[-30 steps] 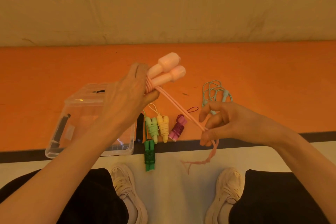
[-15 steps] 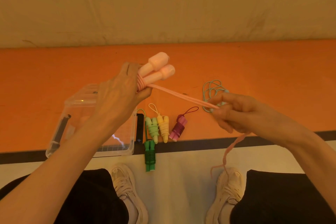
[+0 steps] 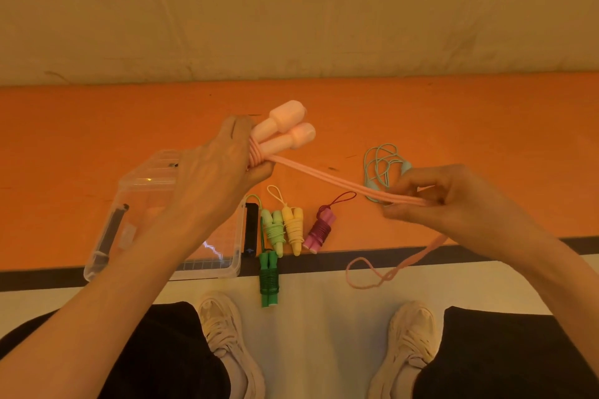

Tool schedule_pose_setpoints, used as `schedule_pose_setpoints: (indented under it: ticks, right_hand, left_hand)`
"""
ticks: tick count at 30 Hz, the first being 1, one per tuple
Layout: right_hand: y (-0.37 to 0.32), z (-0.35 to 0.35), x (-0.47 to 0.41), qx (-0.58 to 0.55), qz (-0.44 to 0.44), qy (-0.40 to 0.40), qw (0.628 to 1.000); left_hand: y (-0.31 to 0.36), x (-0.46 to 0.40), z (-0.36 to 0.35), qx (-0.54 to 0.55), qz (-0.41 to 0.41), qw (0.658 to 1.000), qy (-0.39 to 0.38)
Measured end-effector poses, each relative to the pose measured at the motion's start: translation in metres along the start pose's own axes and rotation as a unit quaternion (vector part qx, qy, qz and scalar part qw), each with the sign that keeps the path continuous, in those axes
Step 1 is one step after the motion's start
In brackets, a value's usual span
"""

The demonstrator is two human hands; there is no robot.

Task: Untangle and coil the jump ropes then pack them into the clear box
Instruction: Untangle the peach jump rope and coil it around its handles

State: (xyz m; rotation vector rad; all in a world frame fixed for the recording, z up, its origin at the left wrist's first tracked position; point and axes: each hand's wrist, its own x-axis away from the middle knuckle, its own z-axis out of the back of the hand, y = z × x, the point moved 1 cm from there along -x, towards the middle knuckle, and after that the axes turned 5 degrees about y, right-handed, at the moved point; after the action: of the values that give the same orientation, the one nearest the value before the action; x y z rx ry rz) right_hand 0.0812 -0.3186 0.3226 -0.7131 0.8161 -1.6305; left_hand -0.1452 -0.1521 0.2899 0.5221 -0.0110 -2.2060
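Pink jump rope [image 3: 340, 183] now pulled further right; right hand [image 3: 453, 201] pinches cord, left hand [image 3: 214, 178] grip clamps handles.

No readable text, labels, brands, numbers or signs anywhere

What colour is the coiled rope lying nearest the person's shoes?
Dark green rope, seen in the head view.

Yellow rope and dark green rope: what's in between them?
In the head view, the light green rope lies between the yellow rope and the dark green rope, coiled around its handles.
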Motion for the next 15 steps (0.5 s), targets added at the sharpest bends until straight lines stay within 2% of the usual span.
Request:
schedule_pose_setpoints:
  ticks: [5,8,11,15]
  right_hand:
    - [0.002,0.010,-0.002,0.056,0.064,0.023,0.996]
    - [0.003,0.016,-0.009,0.089,0.112,0.090,0.986]
    - [-0.001,0.021,-0.018,0.076,0.143,0.160,0.974]
    - [-0.012,0.021,-0.028,0.053,0.179,0.207,0.960]
  left_hand:
    - [0.001,0.000,-0.001,-0.009,-0.019,1.000,-0.009]
    - [0.004,0.001,-0.004,-0.005,-0.053,0.998,-0.022]
    - [0.017,0.008,-0.009,-0.007,-0.103,0.994,-0.028]
    - [0.037,0.024,-0.023,-0.008,-0.177,0.982,-0.063]
